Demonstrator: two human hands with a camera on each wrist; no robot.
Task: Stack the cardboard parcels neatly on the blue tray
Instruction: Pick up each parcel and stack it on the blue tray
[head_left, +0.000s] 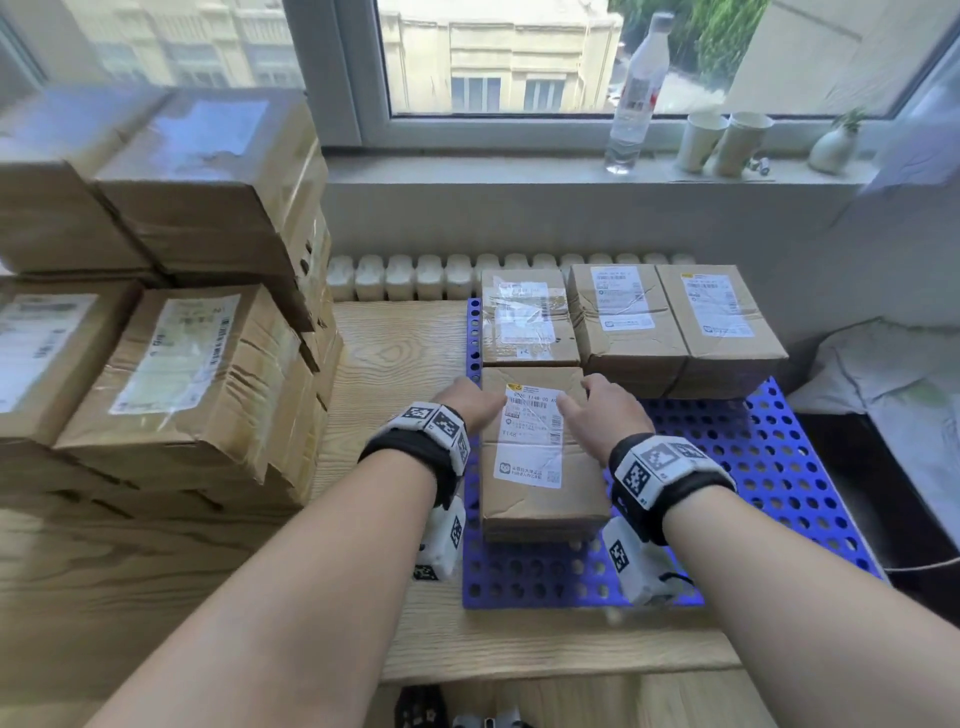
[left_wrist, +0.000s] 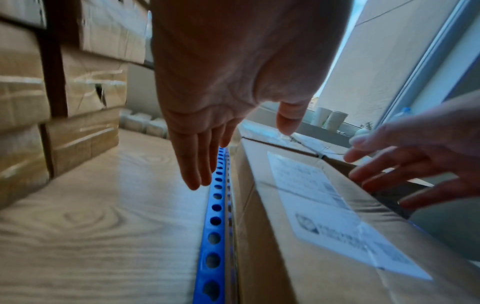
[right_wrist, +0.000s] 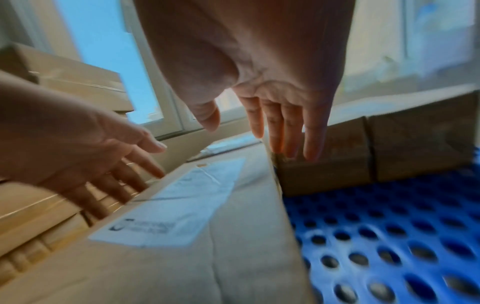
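A blue perforated tray lies on the wooden table. Three cardboard parcels fill its back row. A fourth labelled parcel lies flat at the tray's front left, butted against the back-left one. My left hand is at its left side and my right hand at its right side, both near the far end. In the left wrist view the left hand's straight fingers hang just beside the parcel, over the tray's edge. The right hand's fingers point straight down along the parcel's right far corner.
Tall stacks of cardboard parcels crowd the table's left side. On the window sill behind stand a water bottle, two paper cups and a small vase. The tray's right front is bare. White bedding lies at right.
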